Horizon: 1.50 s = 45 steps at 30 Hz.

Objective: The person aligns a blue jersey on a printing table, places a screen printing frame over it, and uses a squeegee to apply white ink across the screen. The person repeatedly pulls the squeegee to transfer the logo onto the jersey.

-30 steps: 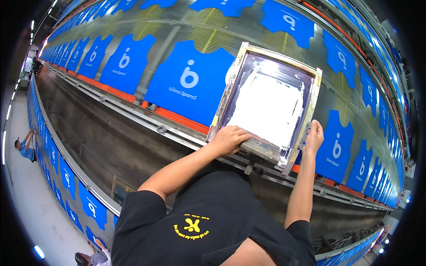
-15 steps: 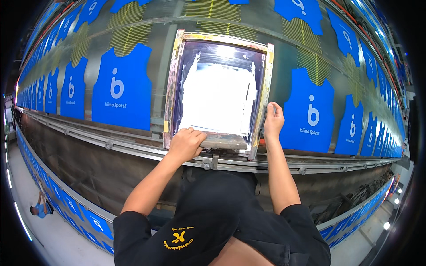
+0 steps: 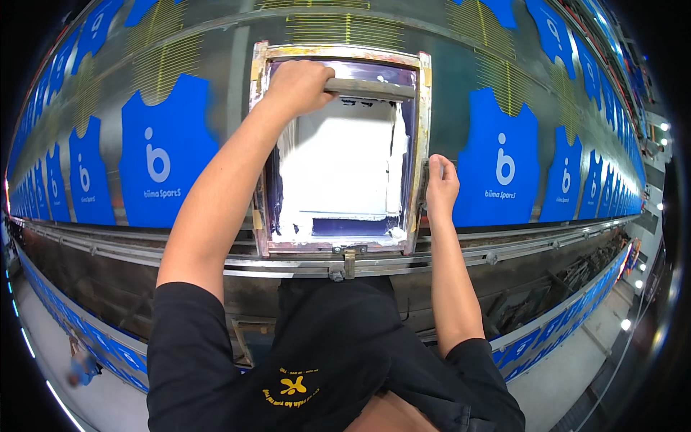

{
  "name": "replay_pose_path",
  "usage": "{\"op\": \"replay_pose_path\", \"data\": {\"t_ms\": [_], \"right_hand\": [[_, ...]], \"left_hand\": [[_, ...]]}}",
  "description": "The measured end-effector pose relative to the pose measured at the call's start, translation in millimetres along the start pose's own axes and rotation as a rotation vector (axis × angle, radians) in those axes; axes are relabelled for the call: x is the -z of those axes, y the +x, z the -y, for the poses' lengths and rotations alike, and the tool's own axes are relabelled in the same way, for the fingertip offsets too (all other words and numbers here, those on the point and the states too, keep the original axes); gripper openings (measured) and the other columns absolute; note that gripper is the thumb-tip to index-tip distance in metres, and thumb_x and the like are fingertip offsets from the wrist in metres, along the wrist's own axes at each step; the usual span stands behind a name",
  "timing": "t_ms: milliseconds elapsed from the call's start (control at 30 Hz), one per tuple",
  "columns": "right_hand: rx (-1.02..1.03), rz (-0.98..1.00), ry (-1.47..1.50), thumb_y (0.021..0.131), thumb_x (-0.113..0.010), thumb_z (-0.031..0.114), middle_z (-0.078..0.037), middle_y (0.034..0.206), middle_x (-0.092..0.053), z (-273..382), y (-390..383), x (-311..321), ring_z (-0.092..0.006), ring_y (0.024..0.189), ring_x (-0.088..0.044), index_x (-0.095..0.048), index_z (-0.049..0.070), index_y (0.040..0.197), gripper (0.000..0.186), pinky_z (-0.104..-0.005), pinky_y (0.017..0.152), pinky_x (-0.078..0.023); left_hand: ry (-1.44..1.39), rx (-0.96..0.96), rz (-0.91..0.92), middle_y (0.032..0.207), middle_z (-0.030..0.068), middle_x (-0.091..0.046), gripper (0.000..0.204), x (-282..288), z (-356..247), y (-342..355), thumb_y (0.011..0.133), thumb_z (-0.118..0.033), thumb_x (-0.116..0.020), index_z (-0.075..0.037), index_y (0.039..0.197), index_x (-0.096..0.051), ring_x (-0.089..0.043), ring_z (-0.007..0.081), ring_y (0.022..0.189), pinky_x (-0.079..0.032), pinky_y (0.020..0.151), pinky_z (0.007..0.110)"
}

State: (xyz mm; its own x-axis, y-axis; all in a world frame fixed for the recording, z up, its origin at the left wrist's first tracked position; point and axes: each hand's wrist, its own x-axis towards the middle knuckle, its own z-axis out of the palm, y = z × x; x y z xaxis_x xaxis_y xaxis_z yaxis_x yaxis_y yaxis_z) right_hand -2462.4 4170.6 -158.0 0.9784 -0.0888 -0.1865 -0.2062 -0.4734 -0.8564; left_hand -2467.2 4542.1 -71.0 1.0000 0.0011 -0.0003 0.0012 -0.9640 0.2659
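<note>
A screen printing frame (image 3: 425, 93) lies flat on the long table in front of me, its mesh coated with white ink (image 3: 338, 158). My left hand (image 3: 299, 86) is closed round the left end of a squeegee (image 3: 374, 89), which lies crosswise near the frame's far edge. Close against the frame's right side is my right hand (image 3: 443, 186), fingers curled and thumb up; what it grips is hidden. A bare purple strip of mesh (image 3: 349, 227) shows at the near end.
Blue garment pieces with white prints lie left (image 3: 165, 151) and right (image 3: 498, 162) of the frame, with more rows beyond. A metal rail (image 3: 461, 253) with stops runs along the near table edge. Another table (image 3: 93, 327) of blue pieces stands behind me, with a person (image 3: 83, 369) beyond.
My left hand has pushed the squeegee from the near end of the frame to its far end. White ink has spread behind it. My right hand stays beside the frame.
</note>
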Motion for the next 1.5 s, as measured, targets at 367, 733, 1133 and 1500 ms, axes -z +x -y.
{"op": "replay_pose_path", "data": {"t_ms": [367, 733, 1133, 1500], "right_hand": [[0.838, 0.42, -0.637, 0.083, -0.09, 0.032, -0.018, 0.092, -0.072, 161, 90, -93, -0.0376, 0.092, -0.069, -0.07, 0.001, 0.096, 0.039, -0.0436, 0.082, -0.053], [0.973, 0.453, -0.488, 0.064, -0.088, 0.006, -0.01, 0.099, -0.066, 39, -97, 5, -0.0337, 0.098, -0.064, -0.064, 0.007, 0.102, 0.045, -0.0465, 0.088, -0.048], [0.923, 0.64, -0.544, 0.063, -0.088, 0.01, -0.008, 0.098, -0.065, 42, -157, 71, -0.031, 0.098, -0.063, -0.066, 0.008, 0.103, 0.045, -0.0455, 0.089, -0.044], [0.665, 0.521, -0.651, 0.081, -0.089, 0.04, -0.023, 0.104, -0.075, 194, 95, -91, -0.0415, 0.106, -0.071, -0.073, -0.001, 0.1, 0.048, -0.0495, 0.091, -0.056]], "left_hand": [[0.014, 0.105, 0.017, 0.082, 0.0147, -0.076, 0.034, -2, 12, 20, 0.079, -0.04, -0.087, -0.009, 0.09, -0.079, -0.075, 0.0374, 0.08, -0.059, 0.073, 0.051], [-0.143, 0.07, -0.096, 0.083, 0.0071, -0.071, 0.03, -56, -102, -204, 0.063, -0.012, -0.09, -0.01, 0.088, -0.074, -0.072, 0.029, 0.083, -0.058, 0.074, 0.044], [-0.212, 0.091, 0.131, 0.099, 0.0059, -0.075, 0.042, -24, -147, -278, 0.069, -0.02, -0.087, -0.013, 0.108, -0.076, -0.073, 0.0286, 0.095, -0.059, 0.081, 0.044], [-0.057, 0.08, 0.135, 0.096, 0.0153, -0.08, 0.046, 30, 21, 31, 0.076, -0.049, -0.087, -0.016, 0.108, -0.083, -0.077, 0.0357, 0.093, -0.061, 0.084, 0.048]]}}
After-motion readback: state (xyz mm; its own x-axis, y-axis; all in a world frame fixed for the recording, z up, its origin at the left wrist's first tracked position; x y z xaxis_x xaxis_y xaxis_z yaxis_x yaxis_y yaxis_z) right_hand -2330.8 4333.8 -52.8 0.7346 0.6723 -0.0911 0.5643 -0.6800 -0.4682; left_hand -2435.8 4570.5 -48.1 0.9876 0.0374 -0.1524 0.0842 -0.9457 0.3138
